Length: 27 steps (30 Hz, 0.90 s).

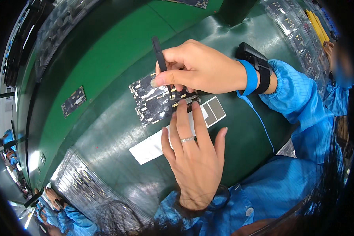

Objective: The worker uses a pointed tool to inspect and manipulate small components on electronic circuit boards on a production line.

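Note:
A panel of dark circuit boards [153,104] with pale connectors lies in front of me, glossy patches on its surface. My right hand [192,67] reaches over it from the right, closed on slim black tweezers [158,53] whose thin tip points down at the board. My left hand [194,153] is palm down with its fingers apart. Two of its fingertips touch the board's near edge, beside a small grey rectangular piece [190,100]. Beneath these fingers lies a white label sheet [147,149] with grey rectangles at its right end, partly hidden by the hand.
A blue cord [261,124] runs from my blue wrist strap [250,77] across the green table mat. Clear trays of parts lie at the lower left [80,181] and upper right [289,23]. Another board [73,101] sits on the green strip. Other people in blue sleeves work nearby.

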Motion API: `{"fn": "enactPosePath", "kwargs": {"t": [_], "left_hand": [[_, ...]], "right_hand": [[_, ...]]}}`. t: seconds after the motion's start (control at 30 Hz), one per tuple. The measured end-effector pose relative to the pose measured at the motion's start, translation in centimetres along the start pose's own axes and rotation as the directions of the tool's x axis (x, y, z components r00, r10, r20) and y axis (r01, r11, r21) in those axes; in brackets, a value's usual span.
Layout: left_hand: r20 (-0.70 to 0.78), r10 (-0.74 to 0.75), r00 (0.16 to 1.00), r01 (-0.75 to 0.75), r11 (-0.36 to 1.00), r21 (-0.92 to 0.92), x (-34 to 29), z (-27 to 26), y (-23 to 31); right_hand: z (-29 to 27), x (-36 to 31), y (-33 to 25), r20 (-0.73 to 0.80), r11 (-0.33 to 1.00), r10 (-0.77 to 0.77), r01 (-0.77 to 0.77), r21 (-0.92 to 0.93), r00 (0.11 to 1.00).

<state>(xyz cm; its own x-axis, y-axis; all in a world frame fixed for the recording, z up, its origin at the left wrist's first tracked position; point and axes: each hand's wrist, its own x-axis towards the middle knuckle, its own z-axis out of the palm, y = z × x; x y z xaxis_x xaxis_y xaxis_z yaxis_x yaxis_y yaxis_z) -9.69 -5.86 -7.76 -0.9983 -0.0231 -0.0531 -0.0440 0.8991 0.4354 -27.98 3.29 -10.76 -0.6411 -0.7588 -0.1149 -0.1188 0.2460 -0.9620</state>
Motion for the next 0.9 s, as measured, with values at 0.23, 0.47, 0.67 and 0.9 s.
{"fn": "enactPosePath", "kwargs": {"t": [0.23, 0.47, 0.67, 0.9], "left_hand": [[0.001, 0.005, 1.0, -0.005, 1.0, -0.006, 0.2, 1.4, -0.3], [-0.001, 0.0, 1.0, 0.0, 1.0, -0.002, 0.6, 2.0, -0.1], [-0.017, -0.007, 1.0, 0.006, 0.998, -0.057, 1.1, 2.0, 0.0], [-0.029, -0.018, 0.999, 0.019, 0.999, 0.048, 2.0, 2.3, 0.2]], "right_hand": [[-0.6, 0.1, 0.1, 0.033, 0.997, 0.079, -0.078, -0.023, 0.996], [-1.1, 0.2, 0.5, 0.052, 0.999, 0.051, -0.05, -0.022, 0.997], [-1.3, 0.3, 0.9, 0.054, 0.998, 0.059, -0.058, -0.028, 0.997], [-2.7, 0.4, 0.6, 0.12, 1.0, 0.025, -0.024, -0.008, 0.992]]}}
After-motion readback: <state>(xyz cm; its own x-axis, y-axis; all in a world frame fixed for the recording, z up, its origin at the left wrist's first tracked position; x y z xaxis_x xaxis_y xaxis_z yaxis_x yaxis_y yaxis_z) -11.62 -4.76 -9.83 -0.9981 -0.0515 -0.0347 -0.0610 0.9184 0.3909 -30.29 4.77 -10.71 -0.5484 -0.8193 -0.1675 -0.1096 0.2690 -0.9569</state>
